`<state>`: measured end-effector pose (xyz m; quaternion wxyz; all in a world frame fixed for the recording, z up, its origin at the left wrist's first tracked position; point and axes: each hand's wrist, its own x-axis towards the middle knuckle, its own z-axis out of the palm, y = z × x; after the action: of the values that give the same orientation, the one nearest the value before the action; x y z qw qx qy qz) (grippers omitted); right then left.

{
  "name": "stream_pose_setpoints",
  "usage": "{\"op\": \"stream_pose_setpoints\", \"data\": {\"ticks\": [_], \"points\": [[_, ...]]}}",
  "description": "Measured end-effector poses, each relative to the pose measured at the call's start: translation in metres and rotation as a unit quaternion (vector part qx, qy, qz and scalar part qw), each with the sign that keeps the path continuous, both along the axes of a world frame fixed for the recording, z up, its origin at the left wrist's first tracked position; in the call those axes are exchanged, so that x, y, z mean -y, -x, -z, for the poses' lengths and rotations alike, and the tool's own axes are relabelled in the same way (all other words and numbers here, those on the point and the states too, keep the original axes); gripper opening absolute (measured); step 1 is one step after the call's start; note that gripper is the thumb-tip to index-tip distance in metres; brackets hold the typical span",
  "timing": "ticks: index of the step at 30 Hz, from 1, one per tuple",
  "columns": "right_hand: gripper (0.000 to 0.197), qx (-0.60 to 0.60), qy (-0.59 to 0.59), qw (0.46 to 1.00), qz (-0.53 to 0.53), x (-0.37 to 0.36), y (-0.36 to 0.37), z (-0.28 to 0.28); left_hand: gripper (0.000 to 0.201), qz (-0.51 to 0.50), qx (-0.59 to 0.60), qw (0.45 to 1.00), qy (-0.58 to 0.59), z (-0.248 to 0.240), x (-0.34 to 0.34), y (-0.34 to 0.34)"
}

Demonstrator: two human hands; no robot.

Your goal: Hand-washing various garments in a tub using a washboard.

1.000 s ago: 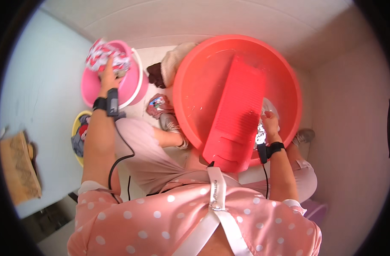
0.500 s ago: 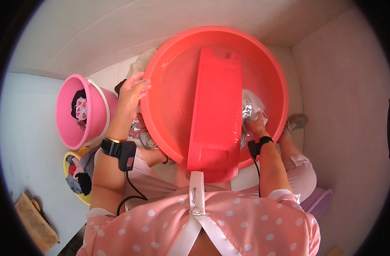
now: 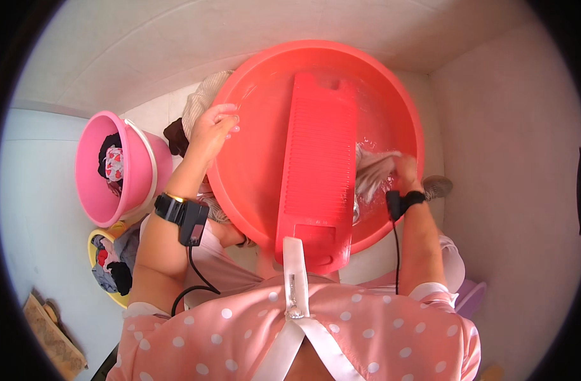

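Observation:
A large red basin [image 3: 259,77] holds water in front of me. Across it lies a red washboard [image 3: 319,152], its near end over the basin's front rim. To the right of the board, my right hand [image 3: 405,171] grips one end of a wet, pale grey cloth [image 3: 374,170] at the water's surface, with splashes around it. The hand is somewhat blurred. My left hand [image 3: 215,132] is over the basin's left rim, fingers loosely bent and a little apart, with nothing in them.
On the left stand a pink bucket [image 3: 95,200] with a white handle and clothes inside, and a yellow container [image 3: 116,297] of clothes. A striped cloth [image 3: 205,95] and a dark cloth [image 3: 176,136] lie beside the basin. Something purple [image 3: 471,298] sits at right. Walls [image 3: 506,127] stand close.
My right hand has moved right and slightly up, drawing the cloth out into a stretched length. My left hand has shifted slightly right over the rim.

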<state>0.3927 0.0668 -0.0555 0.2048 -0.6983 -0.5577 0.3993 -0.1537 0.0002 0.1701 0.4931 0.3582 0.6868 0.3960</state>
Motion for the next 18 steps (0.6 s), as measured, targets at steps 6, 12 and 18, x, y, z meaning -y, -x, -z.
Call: {"op": "stream_pose_setpoints", "data": {"ticks": [6, 12, 18], "points": [[0.014, -0.175, -0.083, 0.965, 0.178, -0.056, 0.062, -0.203, 0.044, 0.033, -0.020, 0.999, -0.014, 0.002, 0.007, 0.002], [0.012, -0.209, -0.232, 0.934, 0.173, -0.078, 0.063, -0.360, 0.043, 0.061, -0.067, 0.996, -0.015, 0.008, 0.005, 0.002], [0.015, -0.294, -0.319, 0.897, 0.082, -0.093, 0.073, -0.468, 0.041, 0.057, -0.090, 0.994, -0.033, 0.019, 0.003, 0.010]]}}
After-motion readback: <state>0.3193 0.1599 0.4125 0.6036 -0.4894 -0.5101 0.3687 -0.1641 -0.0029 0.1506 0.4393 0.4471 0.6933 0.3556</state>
